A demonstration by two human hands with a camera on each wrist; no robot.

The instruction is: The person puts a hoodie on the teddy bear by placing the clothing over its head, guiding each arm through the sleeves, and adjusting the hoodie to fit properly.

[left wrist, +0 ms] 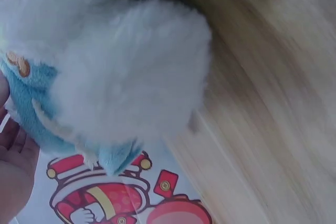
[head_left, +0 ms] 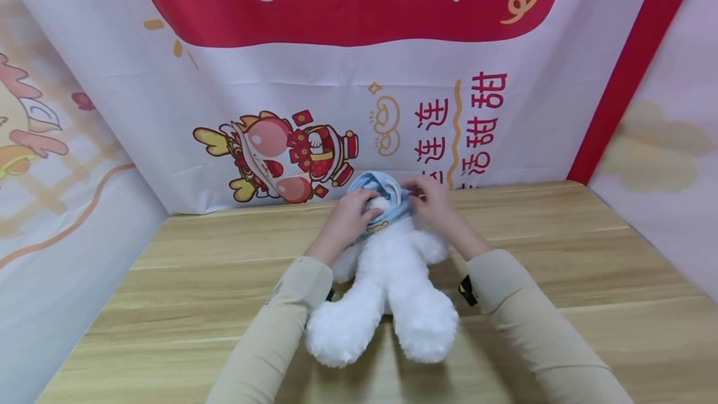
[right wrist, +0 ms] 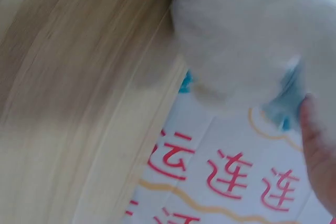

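Observation:
A fluffy white plush toy [head_left: 387,260] lies on the wooden table with its legs toward me. A small light-blue garment [head_left: 381,179] with white trim and an orange-brown patch is bunched over its head end, hiding most of the head. My left hand [head_left: 350,217] grips the garment's left side, thumb and fingers spread around its opening. On the opposite side, my right hand [head_left: 434,204] pinches the garment's edge. The left wrist view shows the blue cloth [left wrist: 39,129] against the left hand [left wrist: 18,169]. In the right wrist view, white plush partly covers the right hand [right wrist: 320,156].
The wooden table [head_left: 213,292] runs back to a white printed cloth backdrop [head_left: 336,86] with red characters and a cartoon figure. More printed cloth [head_left: 73,161] hangs along the left side, and a further panel [head_left: 650,167] stands on the right.

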